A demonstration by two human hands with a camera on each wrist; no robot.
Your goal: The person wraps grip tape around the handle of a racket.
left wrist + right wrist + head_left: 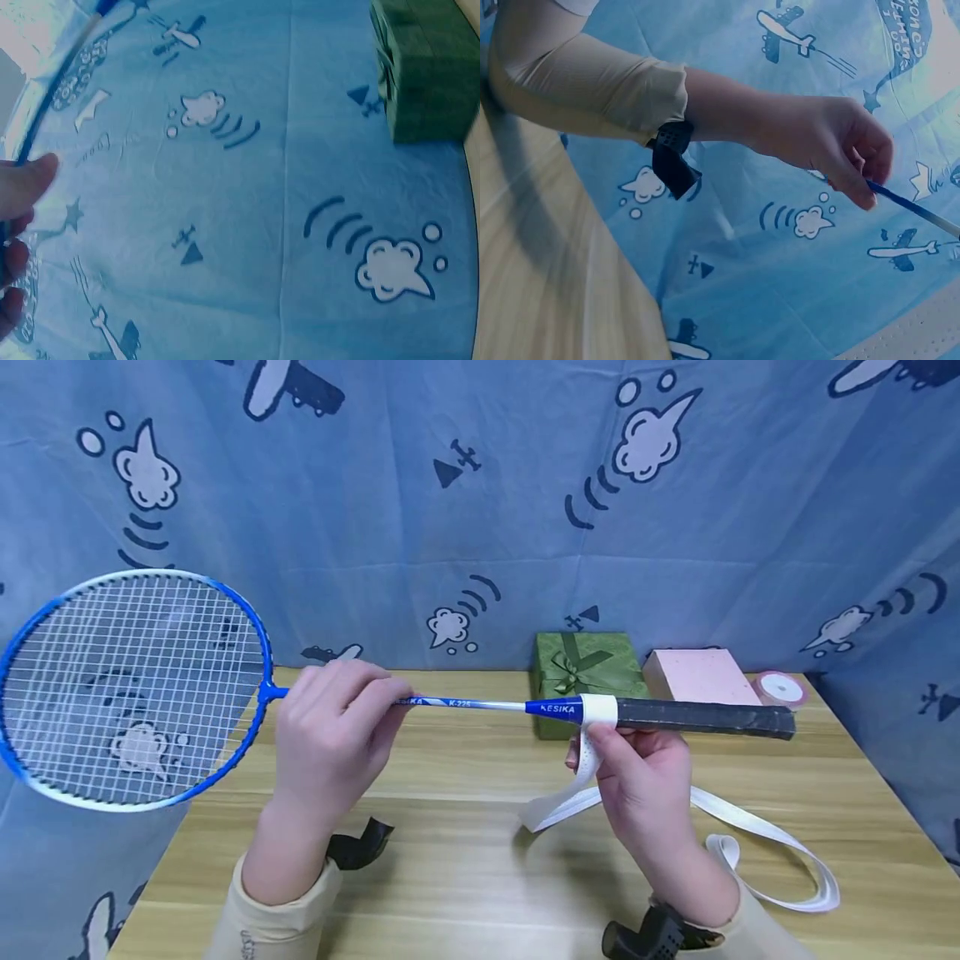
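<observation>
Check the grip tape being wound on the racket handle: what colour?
White grip tape, over the black handle; clearest in the head view.

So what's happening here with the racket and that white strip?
A person holds a blue badminton racket level above a wooden table. The left hand grips the thin shaft, while the right hand holds white grip tape at the top of the black handle, where one turn sits wrapped. The rest trails loose onto the table.

Your racket (450, 702) hangs over the counter (465, 877); behind its handle sit two boxes (588, 668), a tape roll (780, 688) right of them.
</observation>
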